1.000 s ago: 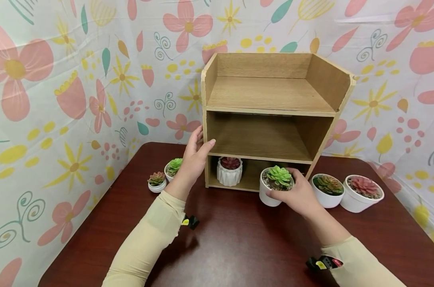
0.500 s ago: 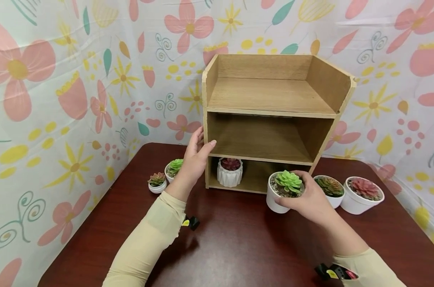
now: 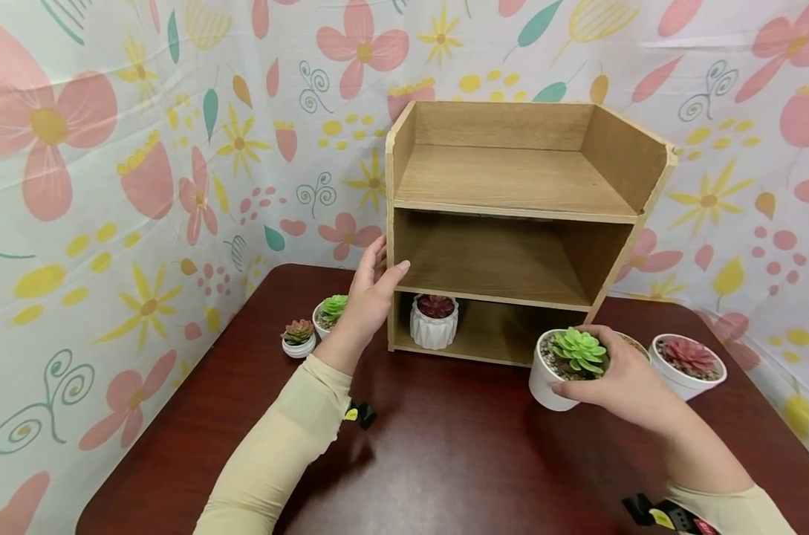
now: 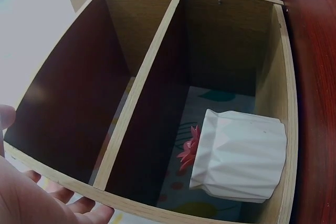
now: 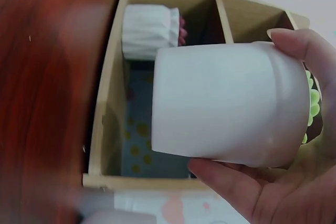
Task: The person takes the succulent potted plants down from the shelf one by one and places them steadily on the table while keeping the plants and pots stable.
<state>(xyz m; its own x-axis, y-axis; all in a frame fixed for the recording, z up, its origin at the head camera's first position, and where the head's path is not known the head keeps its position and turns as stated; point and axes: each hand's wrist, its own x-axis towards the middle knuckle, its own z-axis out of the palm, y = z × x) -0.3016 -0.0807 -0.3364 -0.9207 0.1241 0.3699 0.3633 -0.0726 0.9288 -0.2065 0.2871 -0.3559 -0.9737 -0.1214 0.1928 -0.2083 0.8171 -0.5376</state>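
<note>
My right hand point(image 3: 628, 380) grips the rim of a white pot point(image 3: 546, 385) holding a green artificial succulent point(image 3: 580, 349), in front of the shelf's lower right corner. In the right wrist view the thumb and fingers span this pot point(image 5: 226, 103). My left hand point(image 3: 369, 293) holds the left side panel of the wooden shelf point(image 3: 511, 212), thumb at its front edge and fingers along the outside. On the bottom tier, to the left, a white ridged pot point(image 3: 434, 331) with a dark red succulent stands upright; the left wrist view shows this ridged pot point(image 4: 244, 156) sideways.
Right of the shelf are a white pot with a pink-red succulent point(image 3: 688, 364) and another pot partly hidden by my right hand. Two small potted succulents, one reddish-green point(image 3: 299, 338) and one green point(image 3: 330, 312), stand on the dark red table point(image 3: 437, 446) at left. A flowered cloth hangs behind.
My right hand has carried the green succulent's pot rightward and toward me, away from the bottom tier's front. My left hand keeps its hold on the shelf side. The head view has shifted slightly.
</note>
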